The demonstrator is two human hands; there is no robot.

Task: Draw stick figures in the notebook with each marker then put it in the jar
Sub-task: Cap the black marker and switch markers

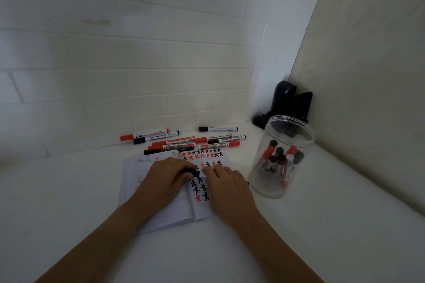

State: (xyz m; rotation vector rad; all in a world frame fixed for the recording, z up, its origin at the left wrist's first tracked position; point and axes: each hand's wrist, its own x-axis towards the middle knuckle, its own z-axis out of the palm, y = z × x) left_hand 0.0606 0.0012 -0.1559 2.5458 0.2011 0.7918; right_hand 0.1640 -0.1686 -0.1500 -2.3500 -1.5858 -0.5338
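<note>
Hands meet over the notebook (161, 211): left hand (166, 173) pinches a black cap (192, 172), right hand (226, 181) curled (marker hidden, can't tell). Recap squarely, then jar (284, 156) right of notebook.

A white table (92, 190) fills the lower part of the view and meets a white tiled wall (138, 53) at its far edge. A plain cream wall (368, 64) joins the tiled wall on the right. In that corner, against the tiled wall's right end, stand dark black objects (289, 103), too dim to identify.
</note>
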